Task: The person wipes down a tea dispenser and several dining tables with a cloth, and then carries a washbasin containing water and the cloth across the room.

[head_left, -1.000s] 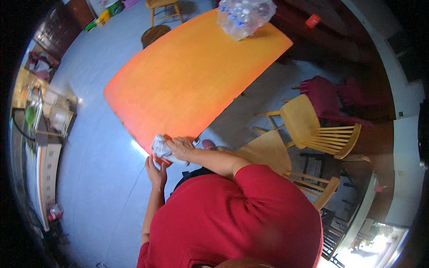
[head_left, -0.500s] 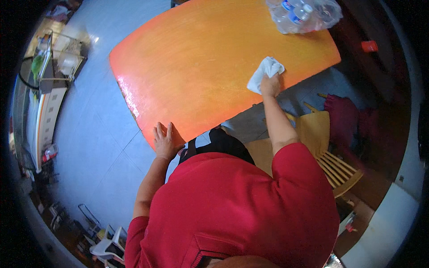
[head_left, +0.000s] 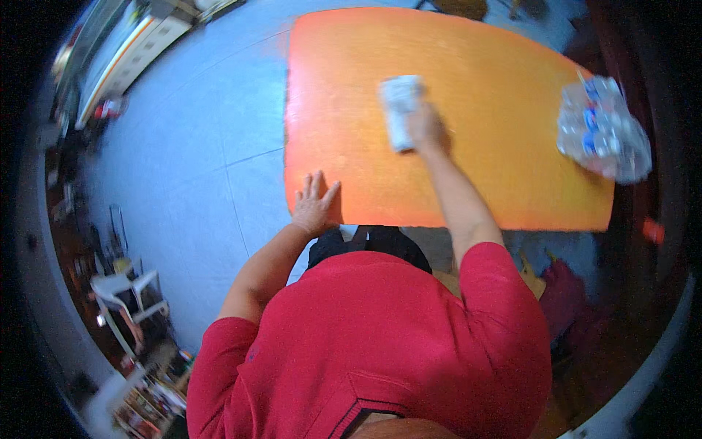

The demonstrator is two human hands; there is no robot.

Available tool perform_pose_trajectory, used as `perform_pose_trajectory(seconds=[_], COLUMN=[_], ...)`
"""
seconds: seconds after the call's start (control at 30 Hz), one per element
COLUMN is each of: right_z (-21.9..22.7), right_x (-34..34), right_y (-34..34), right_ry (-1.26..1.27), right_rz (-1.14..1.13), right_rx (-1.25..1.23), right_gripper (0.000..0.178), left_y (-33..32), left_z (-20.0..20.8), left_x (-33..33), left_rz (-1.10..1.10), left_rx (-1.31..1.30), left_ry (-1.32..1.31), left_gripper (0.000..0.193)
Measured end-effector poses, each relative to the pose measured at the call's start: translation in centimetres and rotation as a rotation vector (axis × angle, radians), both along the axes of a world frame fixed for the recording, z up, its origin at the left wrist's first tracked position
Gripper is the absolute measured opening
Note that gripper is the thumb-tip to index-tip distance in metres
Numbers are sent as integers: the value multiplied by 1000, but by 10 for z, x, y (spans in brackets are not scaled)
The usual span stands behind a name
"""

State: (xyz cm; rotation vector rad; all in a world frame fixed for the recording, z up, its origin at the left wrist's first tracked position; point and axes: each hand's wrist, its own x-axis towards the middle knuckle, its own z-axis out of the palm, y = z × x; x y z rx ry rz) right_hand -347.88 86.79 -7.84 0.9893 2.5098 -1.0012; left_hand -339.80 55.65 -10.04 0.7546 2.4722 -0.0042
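Observation:
An orange-yellow tabletop [head_left: 497, 88] spreads out in front of me. On it, left of the middle, lies a folded white cloth [head_left: 399, 110]. My right hand [head_left: 430, 128] is closed on the cloth's right side, slightly blurred by motion, and presses it to the surface. My left hand [head_left: 316, 206] rests flat on the table's near left corner, fingers spread, holding nothing. Far to the right of both hands, a clear plastic pack of bottles [head_left: 601, 128] with blue labels sits at the table's right end.
A white plastic chair [head_left: 131, 293] stands on the blue-grey tiled floor [head_left: 197, 197] at the lower left. A long white cabinet [head_left: 139, 55] is at the upper left. Under the near right edge are part of a wooden chair [head_left: 532, 278] and a dark red cloth-like thing [head_left: 561, 296].
My view has turned, so the table sits differently in it. My right hand has moved the cloth inward, away from the table's near edge. My left hand stays at the corner.

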Motion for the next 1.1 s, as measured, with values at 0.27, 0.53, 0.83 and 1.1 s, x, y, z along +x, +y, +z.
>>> perform_pose_trajectory(seconds=[0.27, 0.53, 0.83, 1.1], right_z=[-17, -67, -78, -83], right_x=[-50, -18, 91, 95], right_y=[-37, -176, -208, -299], right_ry=[-45, 318, 335, 275], right_rz=[-145, 537, 498, 359], right_rx=[168, 136, 191, 235], right_gripper=[38, 41, 59, 60], left_y=[0, -23, -261, -385], left_z=[-1, -40, -83, -106], left_x=[4, 34, 197, 372], left_rz=[93, 82, 1070, 1613], left_rx=[107, 593, 443, 298], left_ry=[-46, 246, -123, -273], left_gripper=[91, 52, 51, 55])
